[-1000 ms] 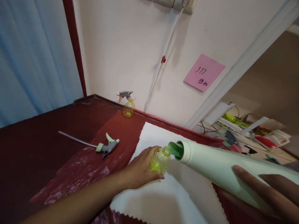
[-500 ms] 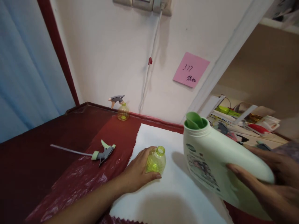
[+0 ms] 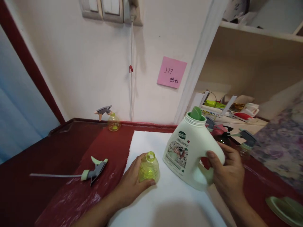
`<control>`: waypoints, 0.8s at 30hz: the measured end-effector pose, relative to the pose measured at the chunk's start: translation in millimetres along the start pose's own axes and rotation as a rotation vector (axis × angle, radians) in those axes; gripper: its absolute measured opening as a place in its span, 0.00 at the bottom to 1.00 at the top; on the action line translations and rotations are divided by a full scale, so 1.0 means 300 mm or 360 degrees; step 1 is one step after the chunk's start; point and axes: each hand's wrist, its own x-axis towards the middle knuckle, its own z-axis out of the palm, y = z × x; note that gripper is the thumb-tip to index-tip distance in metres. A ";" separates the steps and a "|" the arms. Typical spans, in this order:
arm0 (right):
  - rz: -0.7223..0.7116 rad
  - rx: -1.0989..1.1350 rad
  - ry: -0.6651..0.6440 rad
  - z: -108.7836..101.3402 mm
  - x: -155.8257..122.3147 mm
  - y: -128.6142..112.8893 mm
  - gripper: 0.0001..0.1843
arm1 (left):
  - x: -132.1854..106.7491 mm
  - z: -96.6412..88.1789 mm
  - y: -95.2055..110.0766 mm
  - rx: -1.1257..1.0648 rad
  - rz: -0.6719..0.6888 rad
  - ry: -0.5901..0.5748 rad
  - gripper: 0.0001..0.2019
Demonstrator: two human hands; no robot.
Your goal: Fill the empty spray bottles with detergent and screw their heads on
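Observation:
My left hand point(image 3: 132, 181) is wrapped around a small yellow-green transparent spray bottle point(image 3: 150, 168), which stands upright with its neck uncovered on a white sheet point(image 3: 163, 201). To the right, my right hand point(image 3: 227, 173) grips the handle of a pale green detergent jug point(image 3: 182, 151). The jug is uncapped, with a green spout in its mouth, and it tilts slightly left, apart from the bottle. A grey and light green spray trigger head point(image 3: 94, 170) with a long clear tube lies left of my left hand.
Another yellow spray bottle point(image 3: 114, 123) with its trigger on stands by the wall. At right are more spray bottles point(image 3: 245, 142), a pale green cap-like piece point(image 3: 286, 208) and a cluttered shelf. A pink note point(image 3: 172, 72) and a plugged-in cable point(image 3: 131, 78) are on the wall.
My right hand has brought the jug to a more upright position, lower and further left in view. The left hand still holds the small bottle. The camera view has shifted.

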 end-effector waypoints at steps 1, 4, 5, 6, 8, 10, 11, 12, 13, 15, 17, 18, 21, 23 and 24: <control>0.0009 0.0019 -0.0031 0.000 0.004 0.001 0.35 | 0.001 -0.001 0.000 0.0000 -0.0011 0.0002 0.40; -0.0003 0.0025 -0.0127 -0.005 0.015 -0.007 0.34 | 0.003 -0.003 -0.001 -0.0024 -0.0025 0.0001 0.40; -0.0053 -0.0025 -0.0145 -0.011 0.015 -0.015 0.32 | 0.004 -0.004 -0.001 -0.0028 -0.0028 -0.0006 0.40; -0.0138 -0.0099 -0.0133 -0.019 0.012 -0.025 0.31 | 0.004 -0.005 -0.002 -0.0032 -0.0030 -0.0012 0.39; -0.0409 -0.0268 -0.0016 -0.039 -0.009 -0.056 0.28 | 0.006 -0.006 -0.004 -0.0040 -0.0042 -0.0026 0.37; -0.0769 -0.0310 0.0154 -0.054 -0.054 -0.096 0.25 | 0.008 -0.006 -0.008 -0.0081 -0.0047 -0.0029 0.37; -0.0907 -0.0255 0.0186 -0.054 -0.086 -0.116 0.23 | 0.009 -0.005 -0.009 -0.0110 -0.0044 -0.0031 0.38; -0.0999 -0.0157 0.0132 -0.048 -0.122 -0.134 0.23 | 0.010 -0.005 -0.011 -0.0138 -0.0039 -0.0034 0.39; -0.1005 -0.0070 0.0008 -0.033 -0.162 -0.148 0.22 | 0.011 -0.005 -0.011 -0.0162 -0.0031 -0.0035 0.40; -0.0835 0.0013 -0.0374 0.020 -0.243 -0.164 0.20 | 0.012 -0.005 -0.008 -0.0183 -0.0007 -0.0040 0.42; -0.0533 0.0035 -0.0785 0.094 -0.310 -0.164 0.24 | 0.014 -0.006 0.003 -0.0182 0.0022 -0.0037 0.43; -0.0369 0.0039 -0.0950 0.134 -0.335 -0.159 0.29 | 0.014 -0.006 0.011 -0.0181 0.0039 -0.0036 0.43; -0.0005 0.0083 -0.1263 0.232 -0.376 -0.140 0.40 | 0.015 -0.006 0.043 -0.0179 0.0084 -0.0043 0.43; 0.0104 0.0161 -0.1349 0.269 -0.386 -0.126 0.42 | 0.014 -0.008 0.059 -0.0191 0.0072 -0.0074 0.46; 0.0123 0.0201 -0.1362 0.278 -0.389 -0.117 0.41 | 0.011 -0.013 0.064 -0.0197 0.0051 -0.0098 0.49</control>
